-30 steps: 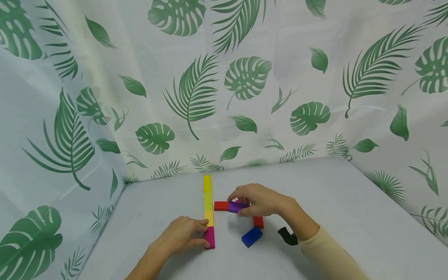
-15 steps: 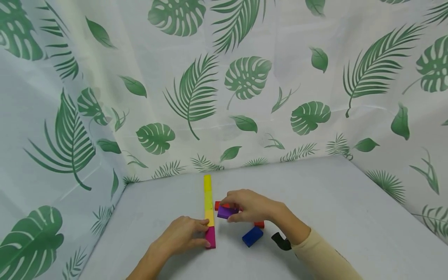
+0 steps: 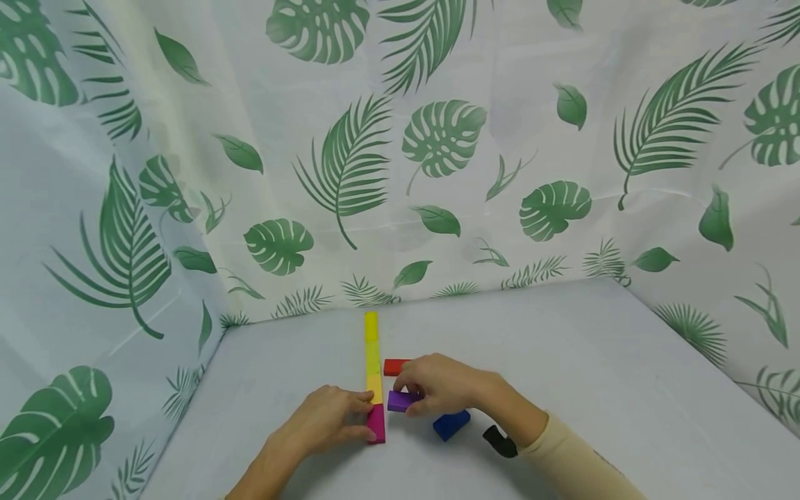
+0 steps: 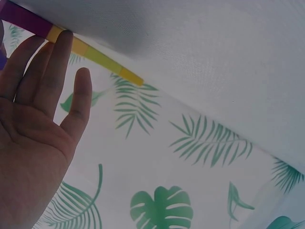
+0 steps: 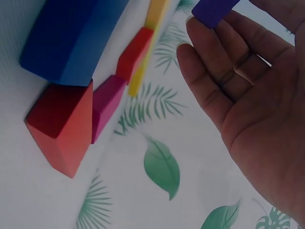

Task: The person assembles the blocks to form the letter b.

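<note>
Between thumb and fingers, my right hand pinches a purple wooden block, which also shows at the top of the right wrist view. It is just right of a magenta block, the near end of a straight row. Beyond the magenta one the row continues with an orange-yellow block, a lime block and a yellow block. My left hand rests against the row from the left: fingers at the magenta and orange-yellow joint, thumb on the magenta block. In the left wrist view its fingers look fairly straight.
A red block lies right of the row, and a blue block under my right wrist. Another red block and a magenta block show in the right wrist view. A black curved piece lies beside my right forearm.
My right hand has brought the purple block from beside the red block leftward and nearer, toward the row's magenta end. The left hand has stayed in place.
</note>
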Demonstrator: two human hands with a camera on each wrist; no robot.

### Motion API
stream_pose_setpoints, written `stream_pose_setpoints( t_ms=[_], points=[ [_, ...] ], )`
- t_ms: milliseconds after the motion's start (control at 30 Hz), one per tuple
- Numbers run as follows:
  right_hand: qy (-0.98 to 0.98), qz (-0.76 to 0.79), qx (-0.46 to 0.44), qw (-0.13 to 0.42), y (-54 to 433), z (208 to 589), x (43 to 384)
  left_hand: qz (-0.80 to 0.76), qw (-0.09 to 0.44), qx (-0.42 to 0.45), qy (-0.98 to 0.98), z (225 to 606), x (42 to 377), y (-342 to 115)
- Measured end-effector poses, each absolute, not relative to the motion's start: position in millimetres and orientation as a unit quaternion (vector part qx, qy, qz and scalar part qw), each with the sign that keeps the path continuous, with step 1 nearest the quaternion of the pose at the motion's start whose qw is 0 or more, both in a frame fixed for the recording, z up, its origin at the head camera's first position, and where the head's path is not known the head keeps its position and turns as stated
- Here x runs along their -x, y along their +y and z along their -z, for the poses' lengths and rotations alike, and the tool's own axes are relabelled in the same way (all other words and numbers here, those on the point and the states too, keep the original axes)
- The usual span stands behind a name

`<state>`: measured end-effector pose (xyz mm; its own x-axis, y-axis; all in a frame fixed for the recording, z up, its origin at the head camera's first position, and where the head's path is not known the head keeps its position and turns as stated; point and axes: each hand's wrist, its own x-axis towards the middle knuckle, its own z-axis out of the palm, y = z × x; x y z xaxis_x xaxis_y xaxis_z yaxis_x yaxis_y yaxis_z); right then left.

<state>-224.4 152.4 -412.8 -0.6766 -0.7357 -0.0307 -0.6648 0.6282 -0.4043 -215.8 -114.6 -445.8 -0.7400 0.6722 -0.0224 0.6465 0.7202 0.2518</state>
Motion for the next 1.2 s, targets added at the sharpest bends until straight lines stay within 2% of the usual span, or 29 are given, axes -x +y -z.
stream_pose_setpoints(
  t_ms=[700,1200],
  points=[
    [0.897,0.115,0.405,0.134,142.0,429.9,220.2,-0.109,0.057,-0.358,0.926,445.7,216.4,-113.8],
    [0.901,0.089,0.403,0.134,135.8,435.4,218.0,-0.115,0.047,-0.362,0.924,444.9,215.2,-115.1]
  ],
)
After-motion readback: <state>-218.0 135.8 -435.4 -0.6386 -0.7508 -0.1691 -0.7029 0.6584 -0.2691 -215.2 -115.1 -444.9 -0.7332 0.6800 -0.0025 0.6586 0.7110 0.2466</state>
